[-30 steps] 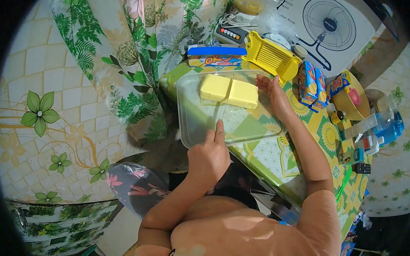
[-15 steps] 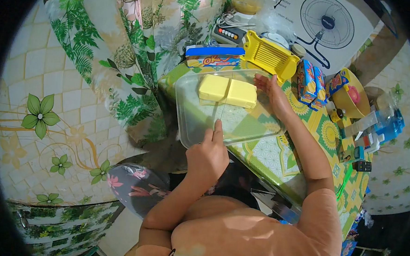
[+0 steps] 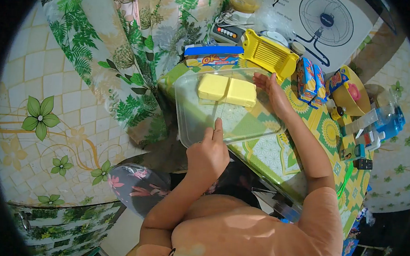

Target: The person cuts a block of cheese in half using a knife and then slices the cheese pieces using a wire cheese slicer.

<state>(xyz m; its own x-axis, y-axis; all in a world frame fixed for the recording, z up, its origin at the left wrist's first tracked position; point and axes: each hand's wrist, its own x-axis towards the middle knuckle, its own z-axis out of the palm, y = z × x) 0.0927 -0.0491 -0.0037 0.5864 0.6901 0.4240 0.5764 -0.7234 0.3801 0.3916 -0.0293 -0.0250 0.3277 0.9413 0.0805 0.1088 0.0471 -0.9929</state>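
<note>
A pale yellow block that looks like butter or cheese (image 3: 211,87) lies in a clear plastic tray (image 3: 186,127), with a narrow cut line across its middle. My left hand (image 3: 208,151) is closed at the tray's near edge, its index finger stretched forward along a thin knife (image 3: 223,106) seen almost edge-on. The blade runs from the fingertip to the cut in the block; its handle is hidden in the hand. Beside the block's right end, my right hand (image 3: 272,92) is open at the tray's far right side, fingers extended and apart from the block.
Behind the tray are a blue-edged box (image 3: 213,55) and a yellow slicer (image 3: 270,56). Blue-and-orange packs (image 3: 306,82) and a yellow bowl (image 3: 354,105) stand to the right. A blender (image 3: 231,33) and a fan box (image 3: 330,32) are farther back.
</note>
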